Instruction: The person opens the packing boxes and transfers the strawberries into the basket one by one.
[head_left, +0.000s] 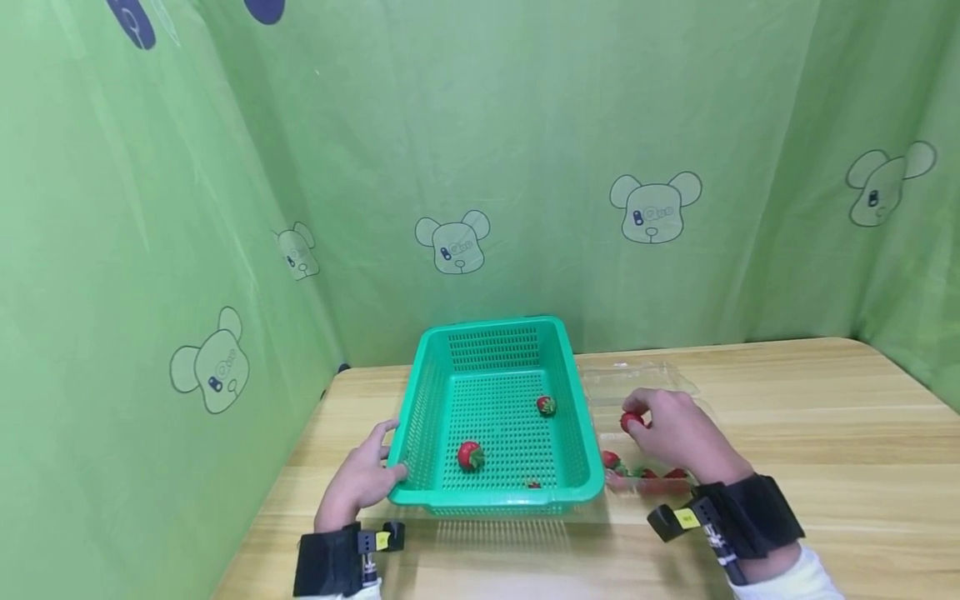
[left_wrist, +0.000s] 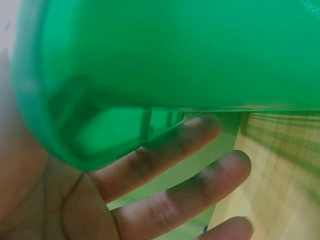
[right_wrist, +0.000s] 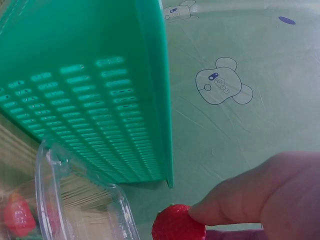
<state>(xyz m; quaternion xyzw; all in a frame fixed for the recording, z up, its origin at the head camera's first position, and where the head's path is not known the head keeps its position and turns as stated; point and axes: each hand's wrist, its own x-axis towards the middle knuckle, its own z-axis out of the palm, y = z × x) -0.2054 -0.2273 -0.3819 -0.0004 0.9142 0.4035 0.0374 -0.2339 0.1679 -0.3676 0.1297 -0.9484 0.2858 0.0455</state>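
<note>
A green plastic basket (head_left: 498,498) with slotted sides stands in the middle of the head view. My left hand (head_left: 365,472) grips its near left corner, thumb on the rim and fingers outside along the wall. Inside lie a strawberry (head_left: 470,456) near the left, another strawberry (head_left: 546,406) by the right wall and a partly hidden one (head_left: 533,484) near the front. Right of the basket, my right hand (head_left: 678,429) pinches a strawberry (right_wrist: 179,223) between thumb and fingers. It is over a clear plastic box (head_left: 637,382), where several strawberries (head_left: 611,460) lie at the near end.
The wooden table (head_left: 810,433) stretches out to the right. A green curtain (head_left: 540,158) printed with bear heads hangs behind it and along the left side. The clear box sits close against the basket's right wall.
</note>
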